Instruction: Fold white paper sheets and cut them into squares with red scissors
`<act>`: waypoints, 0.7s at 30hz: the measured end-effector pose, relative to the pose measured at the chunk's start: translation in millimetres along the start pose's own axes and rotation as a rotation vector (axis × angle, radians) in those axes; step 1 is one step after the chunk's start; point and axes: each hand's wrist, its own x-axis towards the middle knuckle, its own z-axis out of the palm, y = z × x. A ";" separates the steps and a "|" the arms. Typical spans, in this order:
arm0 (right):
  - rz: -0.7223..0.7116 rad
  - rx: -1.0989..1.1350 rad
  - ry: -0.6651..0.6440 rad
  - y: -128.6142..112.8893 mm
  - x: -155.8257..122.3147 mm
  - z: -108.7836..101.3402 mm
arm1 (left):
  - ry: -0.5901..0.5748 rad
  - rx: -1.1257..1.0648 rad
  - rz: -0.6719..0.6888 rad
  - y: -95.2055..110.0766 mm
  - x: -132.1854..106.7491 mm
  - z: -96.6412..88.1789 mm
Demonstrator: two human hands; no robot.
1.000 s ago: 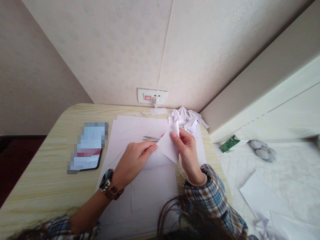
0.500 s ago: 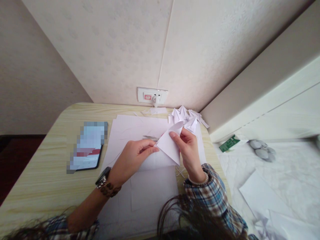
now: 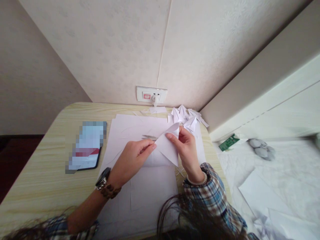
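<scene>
Between my hands is a white sheet of paper (image 3: 166,146), folded to a triangle and raised over the table. My left hand (image 3: 137,151) pinches its left corner between thumb and forefinger. On the right side, my right hand (image 3: 185,146) grips the paper with the thumb on its face and the fingers behind. Scissors (image 3: 149,137) lie just beyond my left fingertips, their handles hidden behind the paper. Under both hands, white paper sheets (image 3: 127,128) cover the table. Several folded paper pieces (image 3: 191,122) are heaped past my right hand.
A phone (image 3: 88,145) with a blurred screen lies at the left of the wooden table (image 3: 50,150). Paper strips (image 3: 158,110) lie by the wall under a socket (image 3: 151,95) with a plug. Right of the table are a green carton (image 3: 228,142) and loose paper (image 3: 262,190).
The upper edge of the paper, curled over before, now lies flatter and comes to a point. My right thumb has shifted slightly left across it. Both hands keep their hold.
</scene>
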 end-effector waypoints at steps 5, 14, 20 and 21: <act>0.040 0.029 -0.003 -1.4 -0.3 0.7 | -0.019 0.036 0.015 -0.5 -0.9 -0.4; 0.023 0.107 -0.040 -4.8 1.5 -2.7 | -0.044 0.051 0.006 0.0 0.5 -2.4; -0.023 0.082 0.053 -3.8 2.2 -5.8 | -0.090 0.067 0.016 -2.0 0.7 -0.9; -0.020 0.071 0.056 -3.6 2.3 -5.9 | -0.095 0.071 0.017 -2.2 0.6 -0.9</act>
